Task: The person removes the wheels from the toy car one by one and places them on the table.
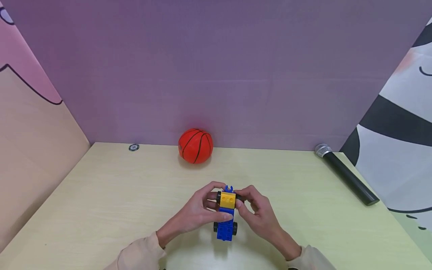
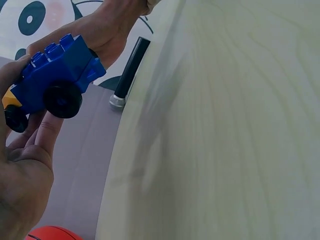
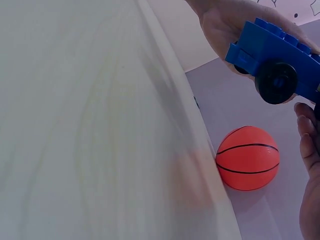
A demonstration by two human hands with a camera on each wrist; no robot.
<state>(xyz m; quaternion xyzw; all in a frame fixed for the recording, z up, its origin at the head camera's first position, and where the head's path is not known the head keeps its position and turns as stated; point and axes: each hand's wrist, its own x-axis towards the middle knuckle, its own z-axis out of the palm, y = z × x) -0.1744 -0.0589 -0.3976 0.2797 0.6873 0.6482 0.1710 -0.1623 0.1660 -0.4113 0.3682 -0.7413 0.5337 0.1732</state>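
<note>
Short of tabletop's [image 1: 135, 180] far edge, our left hand [image 1: 194, 213] grips toy car [image 1: 224, 230], likely bracing it; right hand [image 1: 262, 217] pinches wheel [image 1: 240, 197].

Both hands nr each other, palms approx. inward. Bare L hand [image 1: 192, 215]: thumb [image 1: 216, 216] fairly straight, pointing twd R hand; index arched beyond it, other fingers bent, partly hidden, in a grip. Bare R hand [image 1: 260, 215]: thumb [image 1: 245, 213] & bent index [image 1: 251, 192] in a pinch, tips twd L hand; other fingers curled, partly hidden. L wrist [image 1: 164, 234] & R wrist [image 1: 288, 245] abt level, R slightly lower in head view; forearms slant inward twd hands. Loose beige fabric sleeves [image 1: 143, 253] end just behind wrists.
</note>
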